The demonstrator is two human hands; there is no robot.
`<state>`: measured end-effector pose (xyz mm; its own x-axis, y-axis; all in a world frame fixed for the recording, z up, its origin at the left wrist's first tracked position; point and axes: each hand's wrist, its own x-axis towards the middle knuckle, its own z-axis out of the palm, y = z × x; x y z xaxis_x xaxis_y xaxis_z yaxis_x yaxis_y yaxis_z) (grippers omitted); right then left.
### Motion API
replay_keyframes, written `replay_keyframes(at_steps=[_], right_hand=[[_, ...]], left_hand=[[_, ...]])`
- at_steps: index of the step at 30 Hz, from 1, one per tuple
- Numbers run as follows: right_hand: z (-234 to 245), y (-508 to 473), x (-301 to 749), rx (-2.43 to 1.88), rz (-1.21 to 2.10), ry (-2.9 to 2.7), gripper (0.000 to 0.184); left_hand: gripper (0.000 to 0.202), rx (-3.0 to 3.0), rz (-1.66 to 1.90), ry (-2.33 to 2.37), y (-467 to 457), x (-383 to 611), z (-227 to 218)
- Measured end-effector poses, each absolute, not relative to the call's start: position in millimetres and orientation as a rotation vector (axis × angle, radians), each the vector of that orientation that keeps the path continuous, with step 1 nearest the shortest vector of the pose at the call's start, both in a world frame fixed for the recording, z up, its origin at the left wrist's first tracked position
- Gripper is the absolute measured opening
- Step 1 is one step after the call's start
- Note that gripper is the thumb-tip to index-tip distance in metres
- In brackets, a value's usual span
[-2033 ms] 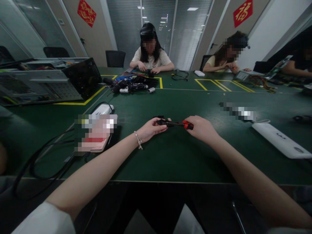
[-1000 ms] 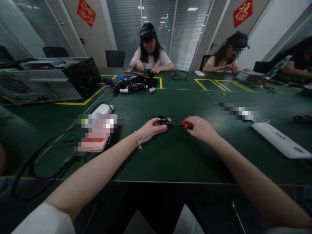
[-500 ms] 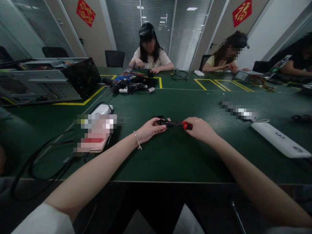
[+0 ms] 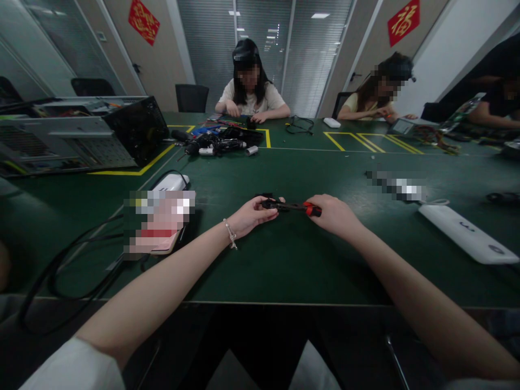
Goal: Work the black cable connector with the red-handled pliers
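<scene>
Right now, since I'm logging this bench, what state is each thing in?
left hand, shut on the small black part.
right hand, shut on the screwdriver.
screwdriver, held level, tip at the small black part.
computer case, lying flat, inside showing.
power strip, lying flat on the table.

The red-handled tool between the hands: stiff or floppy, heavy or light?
The red-handled tool runs straight from the right hand to the black part pinched by the left hand without sagging, so probably stiff. It looks slim and is held in fingertips, so likely light.
</scene>
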<state>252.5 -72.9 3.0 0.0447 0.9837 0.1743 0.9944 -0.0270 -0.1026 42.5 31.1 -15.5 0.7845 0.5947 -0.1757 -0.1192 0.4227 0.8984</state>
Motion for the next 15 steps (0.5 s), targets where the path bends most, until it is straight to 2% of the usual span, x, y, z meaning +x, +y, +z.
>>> replay_keyframes(at_steps=[5,11,15], right_hand=[[-1.8,-71.5,253.5,-2.158,0.040,-1.990,0.020],[2.7,-72.7,252.2,-2.109,-0.113,-2.038,0.019],[1.5,-72.8,251.8,-2.168,0.019,-1.988,0.020]], left_hand=[[0.028,1.044,0.479,0.525,31.1,43.4,-16.4],[0.028,1.058,0.472,0.498,31.6,42.7,-16.7],[0.027,1.051,0.467,0.523,30.7,42.6,-14.5]])
